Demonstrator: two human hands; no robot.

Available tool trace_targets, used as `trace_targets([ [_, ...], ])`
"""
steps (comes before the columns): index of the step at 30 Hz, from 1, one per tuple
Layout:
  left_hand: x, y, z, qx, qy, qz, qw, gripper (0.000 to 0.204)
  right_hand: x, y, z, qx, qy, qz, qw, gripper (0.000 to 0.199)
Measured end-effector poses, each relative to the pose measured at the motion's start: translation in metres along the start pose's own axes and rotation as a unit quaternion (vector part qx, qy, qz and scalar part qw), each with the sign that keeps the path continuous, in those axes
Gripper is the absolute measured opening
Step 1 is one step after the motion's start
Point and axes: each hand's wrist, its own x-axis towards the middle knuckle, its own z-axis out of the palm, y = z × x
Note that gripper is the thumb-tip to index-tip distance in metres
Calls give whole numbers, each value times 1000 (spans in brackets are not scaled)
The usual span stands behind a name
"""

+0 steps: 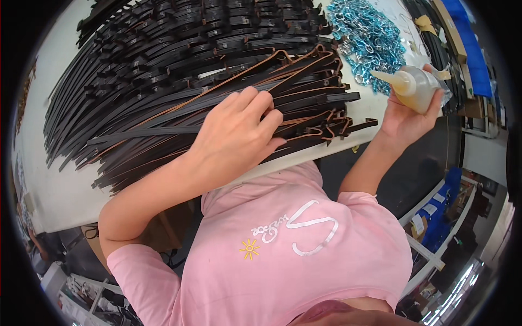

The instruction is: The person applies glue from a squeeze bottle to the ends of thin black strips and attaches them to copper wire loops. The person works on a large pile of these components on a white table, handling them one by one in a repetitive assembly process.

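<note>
My right hand [401, 120] is wrapped round a translucent squeeze bottle [417, 89] with a long tapered nozzle and yellowish liquid inside. It is held up past the table's near edge, the nozzle pointing left. Over a heap of long, thin black straps [179, 127] with brown edges, my left hand [236, 127] has its fingers curled down and closed. A black strap [296, 74] runs out from its fingertips to a bent end at the right. The fingertips are partly hidden, so how they grip the strap is not fully visible.
Rows of black straps with bunched loops [179, 38] cover the far part of the white table [70, 198]. A pile of blue and silver metal clasps [367, 41] lies at the far right. Beyond it are a cardboard box [450, 27] and blue material [472, 49].
</note>
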Motion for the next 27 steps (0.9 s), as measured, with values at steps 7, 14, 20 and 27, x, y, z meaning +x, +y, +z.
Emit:
trace_targets([
  [7, 14, 11, 17, 36, -40, -41, 998, 20, -6, 3, 12, 14, -13, 14, 1000, 50],
  [14, -5, -4, -42, -435, 44, -242, 866, 11, 5, 1, 1, 84, -63, 55, 993, 58],
  [20, -43, 20, -148, -275, 163, -301, 898, 27, 2, 14, 20, 211, -218, 288, 908, 64],
  [27, -74, -19, -107, -260, 127, -290, 912, 23, -75, 63, 101, 215, -336, 524, 752, 66],
])
